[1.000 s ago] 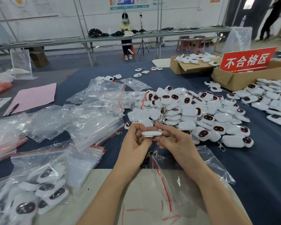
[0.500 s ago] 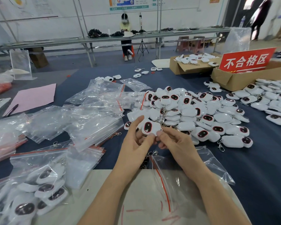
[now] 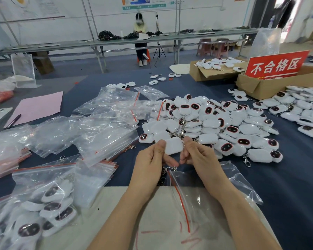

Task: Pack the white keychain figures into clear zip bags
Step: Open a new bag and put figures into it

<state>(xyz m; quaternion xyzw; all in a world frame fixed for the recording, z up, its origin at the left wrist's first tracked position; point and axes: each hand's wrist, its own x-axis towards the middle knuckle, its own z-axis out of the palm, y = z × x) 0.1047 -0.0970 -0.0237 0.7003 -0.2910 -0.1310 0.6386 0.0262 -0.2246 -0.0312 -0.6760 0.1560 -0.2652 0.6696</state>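
Both hands hold one white keychain figure (image 3: pixel 173 145) above the table, its plain white back toward me. My left hand (image 3: pixel 151 159) pinches its left edge with thumb and fingers, and my right hand (image 3: pixel 197 156) pinches its right edge. Its metal clip chain (image 3: pixel 167 169) hangs below between my wrists. A clear zip bag (image 3: pixel 202 193) with a red seal strip lies flat under my right forearm. A big heap of white figures with dark faces (image 3: pixel 215 123) lies just beyond my hands.
Loose empty zip bags (image 3: pixel 101 130) spread to the left. Filled bags (image 3: pixel 43 204) lie at the near left. Cardboard boxes (image 3: pixel 271 83) with a red sign (image 3: pixel 276 64) stand at the far right beside more figures (image 3: pixel 304 109). Pink paper (image 3: pixel 38 105) and a pen (image 3: pixel 14 121) lie far left.
The figure has been turned in my hands: edge-on a second ago, then dark face toward me, now its plain white back. Both hands stayed in about the same place.
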